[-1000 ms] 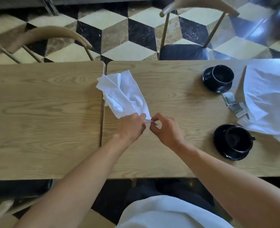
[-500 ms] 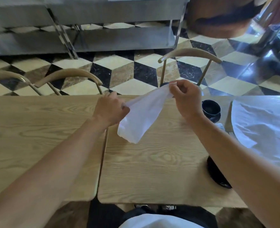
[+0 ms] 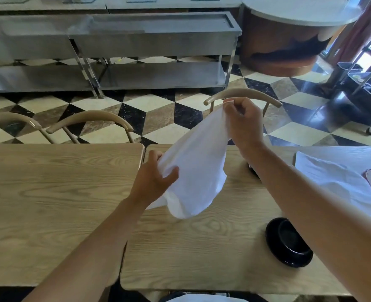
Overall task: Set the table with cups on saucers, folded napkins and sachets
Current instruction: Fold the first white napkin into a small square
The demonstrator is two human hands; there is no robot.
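A white cloth napkin [image 3: 198, 168] hangs in the air above the right wooden table [image 3: 197, 253], stretched between both hands. My right hand [image 3: 242, 125] pinches its upper corner, high and far. My left hand [image 3: 156, 179] grips its lower left edge, closer to the table. The napkin sags in a loose pouch between them. A black cup on a black saucer [image 3: 288, 245] stands near the table's right front, partly hidden by my right forearm. Another dark cup [image 3: 251, 167] barely shows behind that forearm. No sachets are visible.
More white cloth [image 3: 332, 182] lies spread at the table's right end. A second wooden table [image 3: 56, 192] adjoins on the left. Curved-back chairs [image 3: 93, 120] stand along the far side. Steel shelving units [image 3: 158, 51] and a round counter stand beyond on the checkered floor.
The napkin went from lying on the table to held in the air. My right hand stays high while my left hand has dropped lower and shifted right, so the cloth hangs more steeply.
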